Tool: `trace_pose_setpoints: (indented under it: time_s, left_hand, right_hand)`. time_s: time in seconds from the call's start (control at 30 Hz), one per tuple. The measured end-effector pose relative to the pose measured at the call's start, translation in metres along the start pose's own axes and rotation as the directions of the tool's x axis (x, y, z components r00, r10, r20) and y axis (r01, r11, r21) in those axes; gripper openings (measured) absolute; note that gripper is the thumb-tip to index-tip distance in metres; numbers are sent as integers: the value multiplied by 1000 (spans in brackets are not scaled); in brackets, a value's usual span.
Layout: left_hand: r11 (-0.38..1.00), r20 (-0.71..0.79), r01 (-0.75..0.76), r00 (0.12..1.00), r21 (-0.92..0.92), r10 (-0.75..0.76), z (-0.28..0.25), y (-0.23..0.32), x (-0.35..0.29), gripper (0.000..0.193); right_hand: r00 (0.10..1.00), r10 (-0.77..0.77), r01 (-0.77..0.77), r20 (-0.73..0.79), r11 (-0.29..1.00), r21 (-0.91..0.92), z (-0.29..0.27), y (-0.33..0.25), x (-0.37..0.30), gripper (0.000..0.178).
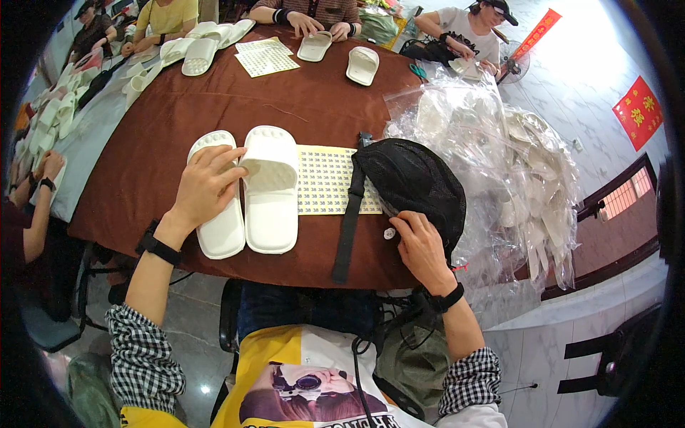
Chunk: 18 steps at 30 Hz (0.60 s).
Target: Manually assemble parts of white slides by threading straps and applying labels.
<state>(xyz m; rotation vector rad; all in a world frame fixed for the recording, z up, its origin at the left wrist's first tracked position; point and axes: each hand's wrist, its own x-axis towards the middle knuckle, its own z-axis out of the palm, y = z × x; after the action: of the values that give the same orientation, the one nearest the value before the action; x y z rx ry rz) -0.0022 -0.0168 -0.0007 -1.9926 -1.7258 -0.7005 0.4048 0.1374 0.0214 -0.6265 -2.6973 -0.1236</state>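
Note:
Two white slippers lie side by side, toes pointing away from me. My left hand (pixel 207 184) grips the left slipper (pixel 221 232) across its strap, its fingertips reaching the edge of the right slipper (pixel 271 217). Beside them lies a pale yellow sheet of small printed stickers (pixel 325 182), its right part covered by a black mesh cap (pixel 414 182). A black strap (pixel 347 232) hangs from the cap toward the table edge. My right hand (pixel 421 246) rests against the cap's near edge, fingers bent and apart. A small round whitish piece (pixel 389 233) sits by its fingertips.
Clear plastic bags of white slippers (pixel 514 178) crowd the right side of the brown-covered table (pixel 157 164). Across it, a co-worker's hands (pixel 307 32) handle a slipper (pixel 315 46). More sticker sheets (pixel 265 57), another slipper (pixel 362 65) and green-handled scissors (pixel 418 70) lie there.

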Motion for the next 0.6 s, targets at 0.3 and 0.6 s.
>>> trace_pose_setpoints:
  time_s: [0.3,0.6]
  left_hand:
    - [1000,-6,5,1000,-19,-5,-3,0,2,20]
    - [995,24,27,999,-94,-25,-9,-2,8,20]
  right_hand:
    - [991,128,-121,-50,986,114,7,10,2,28]
    - [996,70,-73,-50,995,-61,8,5,8,17]
